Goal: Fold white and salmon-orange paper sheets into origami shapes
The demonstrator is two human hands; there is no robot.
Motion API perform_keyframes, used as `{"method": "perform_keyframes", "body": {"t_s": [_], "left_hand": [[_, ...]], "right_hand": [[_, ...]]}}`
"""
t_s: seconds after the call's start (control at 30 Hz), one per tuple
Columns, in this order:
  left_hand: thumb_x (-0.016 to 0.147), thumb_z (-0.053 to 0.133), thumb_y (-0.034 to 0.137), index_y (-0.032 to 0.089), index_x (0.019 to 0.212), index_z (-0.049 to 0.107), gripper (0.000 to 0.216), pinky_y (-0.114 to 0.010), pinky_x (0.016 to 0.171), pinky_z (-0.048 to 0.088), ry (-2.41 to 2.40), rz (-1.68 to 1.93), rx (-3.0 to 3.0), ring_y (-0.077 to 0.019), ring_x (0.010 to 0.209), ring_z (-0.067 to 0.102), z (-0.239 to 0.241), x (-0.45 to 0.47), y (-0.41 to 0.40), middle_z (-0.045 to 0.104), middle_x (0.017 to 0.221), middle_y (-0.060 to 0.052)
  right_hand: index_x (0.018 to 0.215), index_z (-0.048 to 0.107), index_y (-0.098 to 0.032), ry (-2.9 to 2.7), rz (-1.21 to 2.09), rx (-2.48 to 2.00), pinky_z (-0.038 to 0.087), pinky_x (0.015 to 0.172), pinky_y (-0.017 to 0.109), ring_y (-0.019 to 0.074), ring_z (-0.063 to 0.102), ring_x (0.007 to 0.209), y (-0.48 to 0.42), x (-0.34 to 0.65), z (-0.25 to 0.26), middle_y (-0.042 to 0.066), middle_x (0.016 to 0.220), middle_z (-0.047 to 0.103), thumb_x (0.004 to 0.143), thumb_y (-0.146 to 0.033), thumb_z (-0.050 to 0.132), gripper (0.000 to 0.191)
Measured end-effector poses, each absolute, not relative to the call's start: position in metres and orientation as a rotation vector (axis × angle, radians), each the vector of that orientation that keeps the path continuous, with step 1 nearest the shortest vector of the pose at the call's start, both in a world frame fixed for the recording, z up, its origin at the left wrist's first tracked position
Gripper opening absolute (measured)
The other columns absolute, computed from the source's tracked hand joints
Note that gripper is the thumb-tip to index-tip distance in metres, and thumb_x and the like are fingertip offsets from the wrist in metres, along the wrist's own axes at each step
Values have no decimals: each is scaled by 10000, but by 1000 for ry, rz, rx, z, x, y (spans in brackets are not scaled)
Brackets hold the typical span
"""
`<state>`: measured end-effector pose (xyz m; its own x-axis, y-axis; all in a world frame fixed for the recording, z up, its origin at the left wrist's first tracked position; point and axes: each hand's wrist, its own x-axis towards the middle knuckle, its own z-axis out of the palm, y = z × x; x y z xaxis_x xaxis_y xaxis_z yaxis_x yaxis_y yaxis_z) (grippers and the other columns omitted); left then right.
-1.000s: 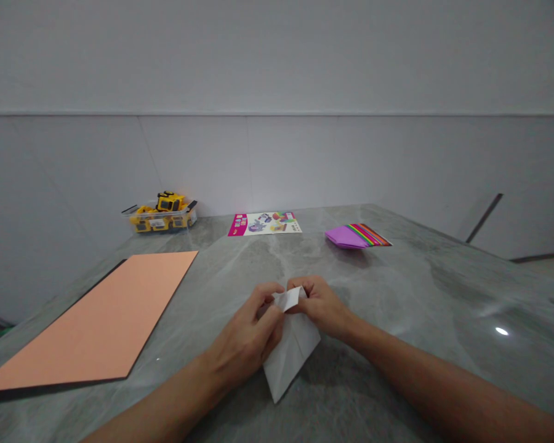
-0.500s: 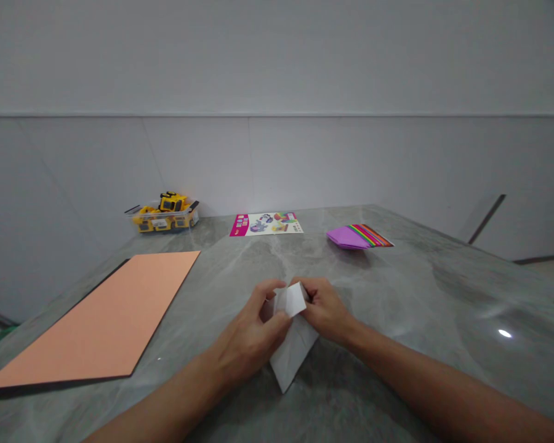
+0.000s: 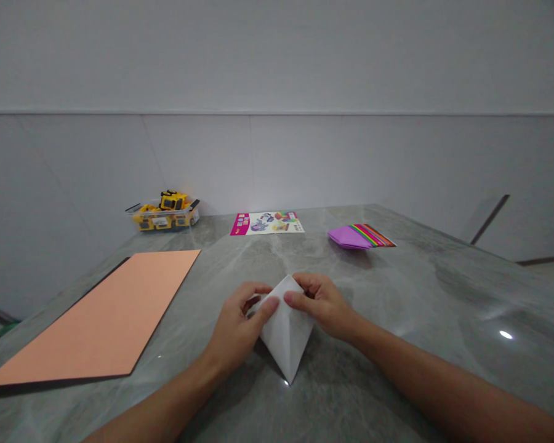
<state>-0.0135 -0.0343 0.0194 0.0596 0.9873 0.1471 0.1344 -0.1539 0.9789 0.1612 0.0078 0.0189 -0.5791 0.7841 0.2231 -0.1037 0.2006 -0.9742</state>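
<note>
Finding: white folded paper [image 3: 286, 335] gripped by both hands at mid-table.
Matte peach sheet [image 3: 96, 320] lies flat at left, well apart. Left hand [image 3: 237, 329] closes its fingertips on the paper's left flap. The paper is thin, crisply creased and kite-shaped, its lower point touching the glossy marble-patterned table [image 3: 420, 295]. Right hand [image 3: 325, 304] pinches the upper right edge. Risk, as judged: the slick surface and uneven pressure could let the paper slide, skewing a crease or crumpling the tip. Coloured paper stack [image 3: 357, 237] lies far right.
</note>
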Motion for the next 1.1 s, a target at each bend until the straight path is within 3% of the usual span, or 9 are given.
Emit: {"method": "perform_keyframes", "body": {"t_s": [0.1, 0.23, 0.37, 0.43, 0.57, 0.67, 0.73, 0.83, 1.1], "left_hand": [[780, 606, 487, 133, 1070, 616, 458, -328, 772, 444, 968, 1182, 972, -244, 879, 604, 18, -16, -31, 667, 993, -98], [770, 594, 533, 85, 1010, 636, 510, -365, 798, 455, 655, 1024, 773, -260, 826, 624, 16, -17, -31, 682, 865, -123], [623, 763, 465, 115, 1032, 636, 554, -288, 712, 462, 591, 1130, 1002, -245, 807, 618, 12, -14, -35, 675, 852, -75], [604, 785, 428, 126, 1014, 643, 529, -257, 657, 450, 648, 1121, 1141, -222, 765, 605, 11, -12, -38, 666, 818, -48], [748, 678, 379, 122, 920, 667, 310, -232, 579, 426, 893, 1095, 1293, -150, 640, 550, 9, -10, -44, 644, 730, -35], [775, 643, 388, 109, 806, 678, 284, -231, 548, 416, 977, 1075, 1317, -142, 600, 535, 9, -12, -43, 634, 677, -43], [764, 652, 394, 103, 742, 677, 292, -232, 542, 414, 1012, 1069, 1309, -147, 595, 541, 8, -14, -41, 637, 662, -51], [761, 644, 436, 95, 708, 688, 348, -233, 520, 409, 1148, 1106, 1265, -152, 575, 546, 8, -14, -38, 647, 641, -66], [759, 609, 526, 97, 619, 635, 452, -215, 450, 367, 1169, 1208, 1027, -132, 489, 526, 6, -6, -36, 629, 572, -62]], "right_hand": [[712, 558, -140, -1694, 1439, -550, 322, 514, 214, 94, 444, 549, 7, 164, 19, -16, 626, 501, 779, -396, 638, 277], [750, 580, -147, -1758, 1258, -560, 383, 591, 246, 131, 503, 639, 10, 167, 20, 8, 685, 541, 809, -392, 604, 253], [808, 612, -156, -1787, 865, -652, 370, 899, 354, 223, 506, 1017, 13, 167, 20, 88, 1069, 552, 829, -370, 581, 216], [808, 609, -156, -1785, 847, -664, 336, 964, 375, 242, 457, 1122, 13, 164, 19, 105, 1183, 501, 839, -373, 568, 223], [950, 559, -192, -1605, 1131, -695, 455, 821, 347, 212, 554, 990, 11, 157, 14, 97, 1192, 520, 776, -373, 652, 267], [1078, 511, -208, -1434, 1464, -713, 481, 631, 288, 167, 611, 740, 13, 155, 11, 63, 978, 626, 704, -363, 723, 457], [967, 587, -150, -1470, 1589, -718, 451, 566, 255, 151, 599, 637, 14, 156, 10, 50, 793, 647, 711, -378, 712, 365], [756, 633, -105, -1501, 1597, -745, 402, 509, 229, 123, 559, 543, 12, 157, 9, 50, 684, 640, 714, -391, 700, 297], [644, 617, -98, -1477, 1555, -847, 319, 440, 209, 91, 472, 452, 11, 159, 4, 23, 550, 562, 695, -510, 682, 420]]}}
